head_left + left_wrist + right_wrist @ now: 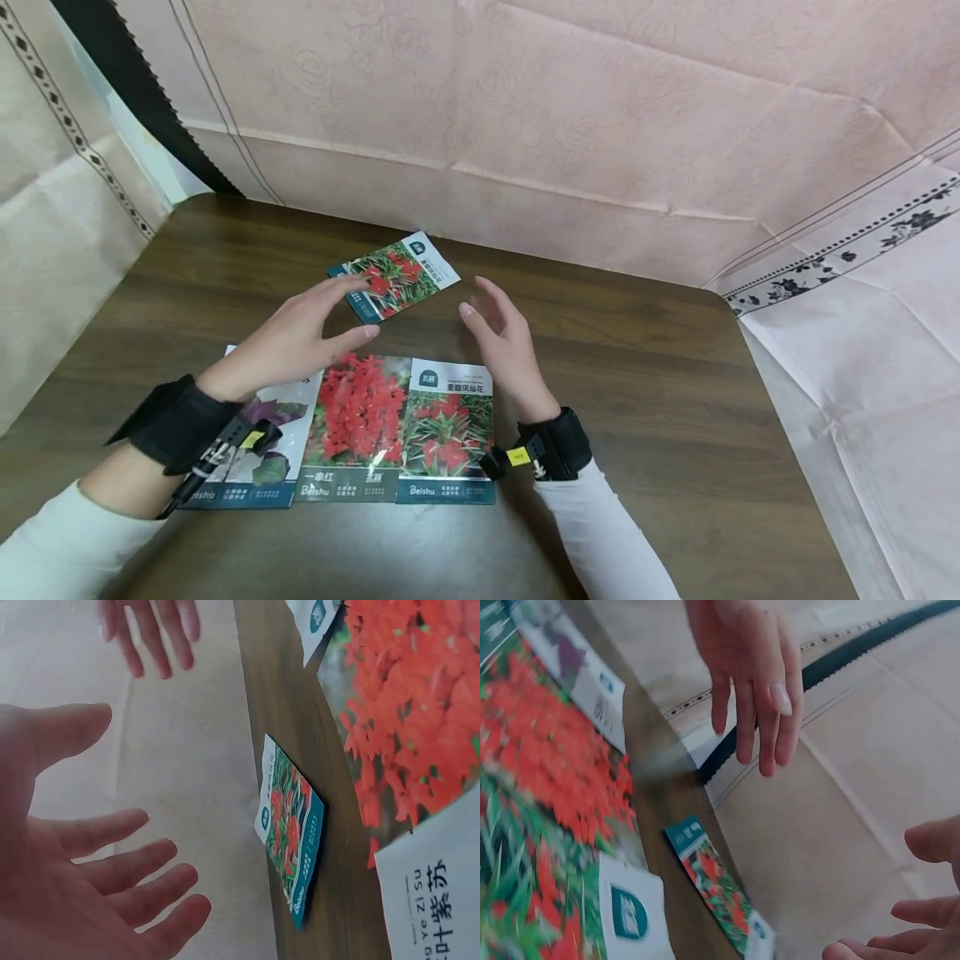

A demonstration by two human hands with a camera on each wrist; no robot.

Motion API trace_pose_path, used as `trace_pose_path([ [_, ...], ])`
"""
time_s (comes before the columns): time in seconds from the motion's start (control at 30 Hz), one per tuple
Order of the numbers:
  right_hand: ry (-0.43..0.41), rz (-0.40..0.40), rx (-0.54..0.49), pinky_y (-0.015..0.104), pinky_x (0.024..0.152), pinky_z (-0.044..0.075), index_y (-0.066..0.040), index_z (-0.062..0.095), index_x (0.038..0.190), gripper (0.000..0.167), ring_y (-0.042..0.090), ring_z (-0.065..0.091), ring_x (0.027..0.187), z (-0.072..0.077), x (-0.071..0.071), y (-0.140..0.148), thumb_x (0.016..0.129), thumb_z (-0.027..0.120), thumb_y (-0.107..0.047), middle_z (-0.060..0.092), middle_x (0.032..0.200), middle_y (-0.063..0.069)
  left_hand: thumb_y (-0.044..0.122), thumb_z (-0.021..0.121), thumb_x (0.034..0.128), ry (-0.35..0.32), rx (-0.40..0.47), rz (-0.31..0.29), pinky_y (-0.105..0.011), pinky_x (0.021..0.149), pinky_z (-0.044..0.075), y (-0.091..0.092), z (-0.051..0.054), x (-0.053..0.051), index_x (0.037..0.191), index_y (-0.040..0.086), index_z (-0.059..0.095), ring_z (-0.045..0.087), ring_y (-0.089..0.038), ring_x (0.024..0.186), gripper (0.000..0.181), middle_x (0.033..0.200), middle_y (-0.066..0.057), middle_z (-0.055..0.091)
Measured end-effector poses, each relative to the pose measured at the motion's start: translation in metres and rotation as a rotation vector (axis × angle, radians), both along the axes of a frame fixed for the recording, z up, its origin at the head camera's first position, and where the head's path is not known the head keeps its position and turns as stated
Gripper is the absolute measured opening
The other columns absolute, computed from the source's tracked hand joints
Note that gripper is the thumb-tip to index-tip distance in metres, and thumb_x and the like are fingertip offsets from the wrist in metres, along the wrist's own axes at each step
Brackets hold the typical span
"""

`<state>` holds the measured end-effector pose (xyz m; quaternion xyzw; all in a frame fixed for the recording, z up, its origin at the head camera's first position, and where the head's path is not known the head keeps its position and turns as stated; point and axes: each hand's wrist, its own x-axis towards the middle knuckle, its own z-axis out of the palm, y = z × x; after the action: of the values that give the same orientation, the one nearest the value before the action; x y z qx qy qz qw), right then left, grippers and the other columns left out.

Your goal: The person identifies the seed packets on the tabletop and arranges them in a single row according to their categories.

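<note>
A seed packet with red flowers [401, 275] lies tilted near the table's far edge. My left hand [288, 342] hovers with spread fingers, its fingertips over the packet's left part in the head view. To the packet's right my right hand [506, 346] is raised, fingers loosely bent, holding nothing. Three packets lie side by side nearer me: one with purple leaves [273, 417], partly hidden by my left arm, one with a mass of red flowers [356, 417], and one with red blooms among green leaves [447, 433]. Both wrist views show the far packet [289, 825] [716, 889] untouched.
The brown wooden table [637, 417] extends around the packets. Pale patterned cloth [562, 125] hangs beyond its far edge and continues down the right side [885, 350]. A black jagged-edged strip [150, 92] runs along the cloth at the upper left.
</note>
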<state>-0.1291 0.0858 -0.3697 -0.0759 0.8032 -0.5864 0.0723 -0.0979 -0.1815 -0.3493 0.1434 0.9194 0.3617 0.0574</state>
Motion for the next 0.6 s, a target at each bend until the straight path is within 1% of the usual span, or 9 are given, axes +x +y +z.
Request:
trace_pose_path([
  [0.07,-0.06,-0.002,-0.068,0.044,0.11,0.041,-0.025,0.042,0.144,0.049,0.022,0.045,0.135,-0.003,-0.006,-0.006,0.098,0.056,-0.034,0.043,0.148,0.0,0.04,0.06,0.0944,-0.027,0.006,0.014,-0.065,0.106,0.034,-0.002,0.0,-0.005,0.147,0.006,0.034,0.036,-0.041,0.137,0.068,0.151,-0.022,0.035],
  [0.17,-0.123,0.01,-0.149,0.038,0.11,0.042,-0.021,0.043,0.144,0.048,0.019,0.045,0.136,-0.006,-0.011,-0.015,0.099,0.055,-0.031,0.039,0.151,-0.001,0.038,0.058,0.0961,-0.061,0.013,0.035,-0.065,0.106,0.033,-0.006,-0.002,-0.013,0.147,0.004,0.034,0.035,-0.042,0.137,0.065,0.151,-0.024,0.034],
  [0.27,-0.17,0.026,-0.197,0.037,0.11,0.042,-0.018,0.041,0.145,0.049,0.018,0.044,0.137,-0.009,-0.014,-0.022,0.099,0.054,-0.03,0.037,0.153,0.002,0.038,0.057,0.0966,-0.097,0.017,0.065,-0.065,0.107,0.032,-0.011,-0.005,-0.022,0.147,0.003,0.034,0.033,-0.043,0.138,0.065,0.152,-0.025,0.033],
  [0.37,-0.214,0.034,-0.248,0.039,0.111,0.04,-0.017,0.04,0.146,0.048,0.022,0.043,0.138,-0.013,-0.017,-0.028,0.101,0.052,-0.028,0.037,0.153,0.007,0.043,0.055,0.0965,-0.14,0.021,0.087,-0.066,0.108,0.03,-0.015,-0.01,-0.031,0.148,0.004,0.032,0.031,-0.044,0.14,0.068,0.152,-0.025,0.032],
  [0.47,-0.272,0.045,-0.315,0.04,0.113,0.038,-0.015,0.039,0.147,0.046,0.027,0.04,0.14,-0.016,-0.021,-0.031,0.103,0.047,-0.027,0.034,0.154,0.01,0.047,0.052,0.0968,-0.19,0.043,0.118,-0.065,0.108,0.031,-0.02,-0.016,-0.039,0.147,0.005,0.032,0.03,-0.043,0.14,0.069,0.152,-0.024,0.032],
  [0.6,-0.345,0.052,-0.402,0.04,0.115,0.036,-0.011,0.035,0.148,0.047,0.031,0.038,0.141,-0.02,-0.026,-0.036,0.105,0.041,-0.026,0.028,0.157,0.013,0.042,0.043,0.1013,-0.246,0.088,0.152,-0.063,0.105,0.033,-0.024,-0.022,-0.047,0.146,0.003,0.033,0.032,-0.043,0.137,0.06,0.15,-0.027,0.032],
])
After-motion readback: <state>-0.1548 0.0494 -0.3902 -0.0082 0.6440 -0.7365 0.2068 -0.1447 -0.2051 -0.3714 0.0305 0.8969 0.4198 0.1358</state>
